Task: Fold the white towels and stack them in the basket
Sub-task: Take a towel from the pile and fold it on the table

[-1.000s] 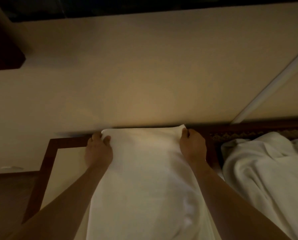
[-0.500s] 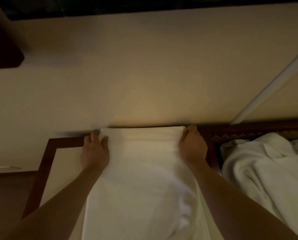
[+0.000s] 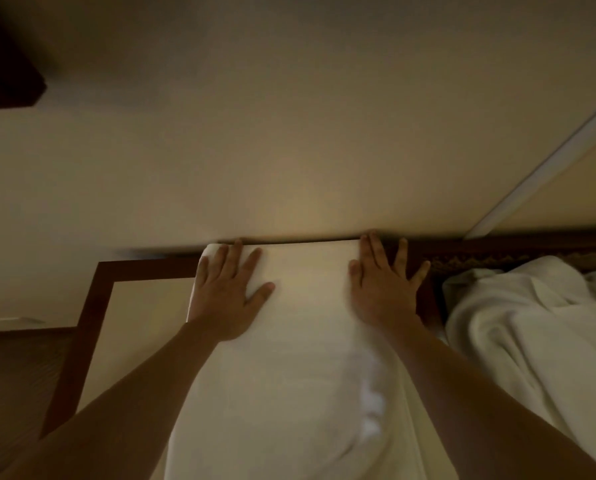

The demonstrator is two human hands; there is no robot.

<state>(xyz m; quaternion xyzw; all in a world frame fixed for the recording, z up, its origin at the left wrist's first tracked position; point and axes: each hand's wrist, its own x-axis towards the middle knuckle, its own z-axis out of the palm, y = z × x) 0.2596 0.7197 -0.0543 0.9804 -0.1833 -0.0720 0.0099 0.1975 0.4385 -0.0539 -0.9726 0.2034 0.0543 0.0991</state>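
At far edge of soft white cloth towel [image 3: 300,341], left hand [image 3: 225,292] and right hand [image 3: 381,289] pressing flat, fingers spread. Probably light, limp; best pinched at corners.

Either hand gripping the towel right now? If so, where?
Neither grips. The left hand and right hand lie flat, fingers straight, pressing the white towel near its far corners.

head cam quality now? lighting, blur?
Head view: dim, warm light, brightest on the wall behind the towel; top-left corner nearly black. Left hand and right hand lie flat, fairly sharp; the towel's near end is smeared. Towel pile at right is shadowed.
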